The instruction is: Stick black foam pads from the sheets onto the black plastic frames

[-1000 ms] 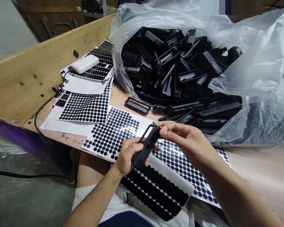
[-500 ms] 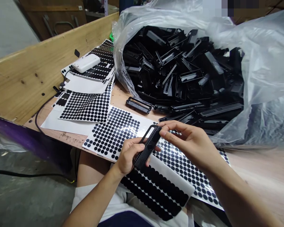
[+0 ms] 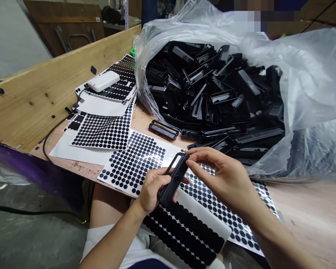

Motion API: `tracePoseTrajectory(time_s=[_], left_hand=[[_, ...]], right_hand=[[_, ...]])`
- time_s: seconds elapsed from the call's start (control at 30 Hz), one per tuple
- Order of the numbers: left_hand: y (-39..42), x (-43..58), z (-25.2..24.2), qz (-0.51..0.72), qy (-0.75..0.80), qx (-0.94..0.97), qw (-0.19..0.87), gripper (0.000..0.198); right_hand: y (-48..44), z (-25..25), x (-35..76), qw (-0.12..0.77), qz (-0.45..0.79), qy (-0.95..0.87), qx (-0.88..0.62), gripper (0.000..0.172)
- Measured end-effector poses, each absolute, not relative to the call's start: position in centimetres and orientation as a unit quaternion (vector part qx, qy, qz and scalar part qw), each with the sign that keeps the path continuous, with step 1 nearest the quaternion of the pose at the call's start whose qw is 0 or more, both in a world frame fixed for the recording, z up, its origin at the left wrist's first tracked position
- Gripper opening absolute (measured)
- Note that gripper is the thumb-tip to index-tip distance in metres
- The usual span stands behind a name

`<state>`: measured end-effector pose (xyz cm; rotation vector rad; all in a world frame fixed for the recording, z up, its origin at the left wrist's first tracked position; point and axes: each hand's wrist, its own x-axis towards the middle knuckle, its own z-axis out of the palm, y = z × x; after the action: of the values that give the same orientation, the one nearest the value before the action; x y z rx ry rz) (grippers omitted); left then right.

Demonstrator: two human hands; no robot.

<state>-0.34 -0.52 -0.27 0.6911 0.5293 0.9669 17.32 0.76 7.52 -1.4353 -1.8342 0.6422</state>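
Observation:
My left hand (image 3: 152, 189) is closed round the lower end of a black plastic part (image 3: 170, 185) with a ribbed, carbon-like surface and a long open slot along one side. A dark round spot shows on its face. The thumb and fingertips of my right hand (image 3: 212, 166) are closed on the upper end of the same part; whether something small lies between them I cannot tell. Below the hands, a sheet of large black round stickers (image 3: 184, 231) rests over my lap. A sheet of smaller black dot stickers (image 3: 140, 158) lies under and behind the hands on the table.
A big clear plastic bag (image 3: 308, 112) full of similar black parts (image 3: 212, 93) stands open at the back right. One loose black part (image 3: 164, 129) lies before it. More sticker sheets (image 3: 103, 129), a white power bank (image 3: 103, 81) with a cable, and a wooden side board (image 3: 44, 84) are left.
The view has tilted up slightly, so the table and bag sit lower in the picture. Both hands keep nearly the same hold on the black part.

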Motion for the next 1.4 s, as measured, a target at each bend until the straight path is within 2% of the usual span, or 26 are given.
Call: tracePoseTrajectory(time_s=[0.17,0.27,0.3,0.37,0.43,0.47,0.6,0.7,0.77,0.9,1.0,1.1,1.2,1.33,1.4], left_hand=[[-0.8,-0.4,-0.5,0.455,0.243,0.34,0.786,0.033],[-0.8,-0.3,-0.5,0.454,0.249,0.37,0.772,0.032],[-0.7,-0.3,-0.5,0.454,0.251,0.375,0.768,0.032],[-0.6,-0.2,-0.5,0.458,0.252,0.382,0.762,0.031],[-0.6,-0.2,-0.6,0.463,0.246,0.385,0.759,0.03],[-0.6,-0.2,-0.7,0.465,0.241,0.385,0.76,0.029],[-0.9,-0.2,-0.8,0.475,0.234,0.378,0.759,0.029],[-1.2,0.0,-0.7,0.487,0.248,0.365,0.754,0.037],[-1.2,0.0,-0.4,0.503,0.261,0.348,0.747,0.034],[-1.1,0.0,0.1,0.539,0.271,0.273,0.749,0.042],[-0.9,0.1,0.3,0.553,0.277,0.23,0.751,0.05],[-0.9,0.3,0.2,0.559,0.301,0.209,0.743,0.044],[-1.0,0.6,0.0,0.576,0.311,0.224,0.722,0.047],[-1.5,0.6,-0.6,0.588,0.321,0.248,0.699,0.068],[-1.7,0.3,-0.7,0.578,0.324,0.275,0.697,0.06]], right_hand=[[0.7,7.6,17.1,0.346,0.19,-0.742,-0.542,0.011],[0.3,7.4,17.0,0.329,0.086,-0.771,-0.538,0.012],[0.2,7.4,17.1,0.325,0.039,-0.77,-0.547,0.015],[0.3,7.3,17.6,0.312,-0.007,-0.764,-0.565,0.038],[1.3,7.1,18.3,0.289,0.048,-0.773,-0.563,0.061],[2.3,7.0,18.6,0.284,0.085,-0.773,-0.561,0.063],[7.8,5.5,18.4,0.313,0.095,-0.71,-0.623,0.036],[11.2,4.0,16.8,0.276,0.147,-0.738,-0.598,0.018],[11.9,3.4,16.0,0.286,0.173,-0.736,-0.589,0.012],[9.3,4.1,16.2,0.338,0.25,-0.683,-0.597,0.033],[5.5,5.6,17.3,0.401,0.484,-0.552,-0.548,0.036],[2.0,7.0,18.0,0.429,0.687,-0.347,-0.473,0.035],[-0.4,7.5,17.8,0.431,0.73,-0.242,-0.472,0.039],[-3.2,6.2,15.3,0.421,0.764,-0.147,-0.466,0.046],[-4.4,5.0,13.7,0.408,0.768,-0.16,-0.467,0.043]])
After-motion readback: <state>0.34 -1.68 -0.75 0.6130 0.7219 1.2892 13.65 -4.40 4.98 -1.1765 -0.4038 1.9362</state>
